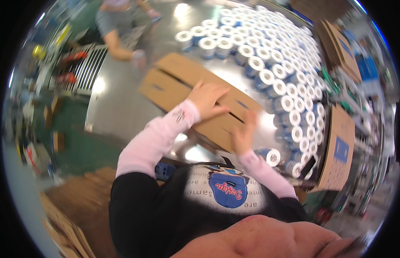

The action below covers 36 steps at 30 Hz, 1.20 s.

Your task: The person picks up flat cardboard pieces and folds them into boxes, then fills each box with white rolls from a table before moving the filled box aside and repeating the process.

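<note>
Black shirt fabric (140, 202) lies closest; beyond, a cardboard carton (217, 127) sits by the tabletop's (116, 107) near edge. The left hand (208, 101) rests on it, fingers spread, released; the blurred right hand's (244, 134) grip at its right end I cannot tell.

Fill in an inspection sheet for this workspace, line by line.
Surface: metal table, shiny, with bright reflections.
Job's things: cardboard carton, flaps folded down, narrow gap between them; many blue-and-white rolls grouped to the right.
Clutter: dark flat object among the rolls, lower right.
Hands: left hand on the carton top, fingers spread; right hand at its right end, blurred.
Cables: nothing seen for certain.
Surroundings: another person upper left; slatted rack at left; upright carton at right.
</note>
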Available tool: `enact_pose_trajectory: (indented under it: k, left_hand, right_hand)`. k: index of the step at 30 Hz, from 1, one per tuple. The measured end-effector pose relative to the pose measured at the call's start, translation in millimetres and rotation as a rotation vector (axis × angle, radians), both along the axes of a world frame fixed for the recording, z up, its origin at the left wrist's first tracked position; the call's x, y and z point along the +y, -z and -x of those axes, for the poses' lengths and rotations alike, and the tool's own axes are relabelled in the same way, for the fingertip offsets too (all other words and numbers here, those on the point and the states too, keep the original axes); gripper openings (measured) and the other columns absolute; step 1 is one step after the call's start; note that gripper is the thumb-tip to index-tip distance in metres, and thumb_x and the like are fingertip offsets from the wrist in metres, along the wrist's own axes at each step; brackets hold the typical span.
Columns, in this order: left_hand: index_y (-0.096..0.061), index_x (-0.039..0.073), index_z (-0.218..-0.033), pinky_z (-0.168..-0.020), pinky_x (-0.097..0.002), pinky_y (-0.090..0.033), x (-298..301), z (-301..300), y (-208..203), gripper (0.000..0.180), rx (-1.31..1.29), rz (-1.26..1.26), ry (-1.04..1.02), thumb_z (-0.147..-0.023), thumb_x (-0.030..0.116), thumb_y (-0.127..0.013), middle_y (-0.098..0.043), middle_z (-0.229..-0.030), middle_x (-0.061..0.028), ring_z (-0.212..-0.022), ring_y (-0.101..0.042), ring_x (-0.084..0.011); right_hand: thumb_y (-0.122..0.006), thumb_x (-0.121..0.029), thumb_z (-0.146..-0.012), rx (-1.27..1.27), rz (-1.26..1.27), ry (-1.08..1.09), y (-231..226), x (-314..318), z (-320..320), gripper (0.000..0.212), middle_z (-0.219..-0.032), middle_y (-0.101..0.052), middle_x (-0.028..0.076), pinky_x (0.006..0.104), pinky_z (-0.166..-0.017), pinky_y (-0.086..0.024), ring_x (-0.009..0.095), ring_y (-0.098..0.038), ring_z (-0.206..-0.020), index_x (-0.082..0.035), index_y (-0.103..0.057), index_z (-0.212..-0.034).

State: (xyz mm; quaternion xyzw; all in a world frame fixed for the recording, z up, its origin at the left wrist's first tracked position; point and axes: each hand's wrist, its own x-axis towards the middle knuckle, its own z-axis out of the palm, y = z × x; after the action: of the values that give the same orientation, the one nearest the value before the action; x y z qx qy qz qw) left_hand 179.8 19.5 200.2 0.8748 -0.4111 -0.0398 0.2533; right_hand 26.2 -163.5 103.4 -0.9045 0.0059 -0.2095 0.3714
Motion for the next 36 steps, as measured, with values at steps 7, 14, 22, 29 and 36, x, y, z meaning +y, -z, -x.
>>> enact_pose_trajectory:
  k: [7, 14, 22, 29, 36]
  left_hand:
    - [-0.043, 0.021, -0.139, -0.105, -0.0615, -0.025, 79, -53, 17, 0.072, -0.231, -0.203, -0.297, -0.075, 0.037, -0.072, -0.039, -0.147, -0.0093, -0.138, -0.032, -0.0300]
    - [-0.035, 0.023, -0.144, -0.100, -0.0560, -0.038, 93, -108, 5, 0.080, -0.720, -0.703, -0.998, -0.075, 0.035, -0.074, -0.039, -0.145, -0.0152, -0.132, -0.037, -0.0343]
    - [-0.006, 0.016, -0.152, -0.101, -0.0508, -0.039, -129, 108, 236, 0.095, 1.362, -0.355, -0.406, -0.086, 0.058, -0.060, -0.040, -0.142, -0.0228, -0.127, -0.043, -0.0377]
    - [-0.037, 0.004, -0.138, -0.108, -0.0478, -0.037, -377, 223, 276, 0.059, 2.420, 0.614, -0.545, -0.097, 0.045, -0.049, -0.045, -0.136, -0.0210, -0.124, -0.047, -0.0343]
    - [-0.031, 0.017, -0.147, -0.098, -0.0436, -0.037, -481, 125, 250, 0.067, 1.776, 0.364, -0.140, -0.091, 0.040, -0.060, -0.042, -0.142, -0.0016, -0.123, -0.045, -0.0220]
  right_hand:
    - [-0.058, -0.022, -0.090, 0.249, -0.689, -0.333, -39, 32, -86, 0.042, -0.130, -0.055, 0.013, 0.0375, -0.101, -0.042, 0.025, -0.052, -0.121, -0.010, -0.055, -0.129]
    - [-0.064, -0.019, -0.084, 0.340, 0.002, 0.301, 13, -238, 38, 0.043, -0.126, -0.057, 0.015, 0.0388, -0.103, -0.041, 0.032, -0.053, -0.118, -0.009, -0.057, -0.125]
    - [-0.079, -0.035, -0.070, 0.876, 0.268, 1.333, 10, -519, 264, 0.087, -0.133, -0.046, 0.020, 0.0454, -0.104, -0.038, 0.038, -0.041, -0.126, -0.011, -0.037, -0.142]
    - [-0.078, -0.035, -0.073, 1.092, 0.519, 1.260, 44, -544, 311, 0.093, -0.125, -0.047, 0.018, 0.0407, -0.094, -0.045, 0.035, -0.046, -0.118, -0.019, -0.026, -0.149]
    - [-0.073, -0.035, -0.079, 0.963, 0.484, 1.072, 23, -554, 337, 0.070, -0.120, -0.051, 0.020, 0.0435, -0.083, -0.051, 0.037, -0.060, -0.102, -0.009, -0.041, -0.135]
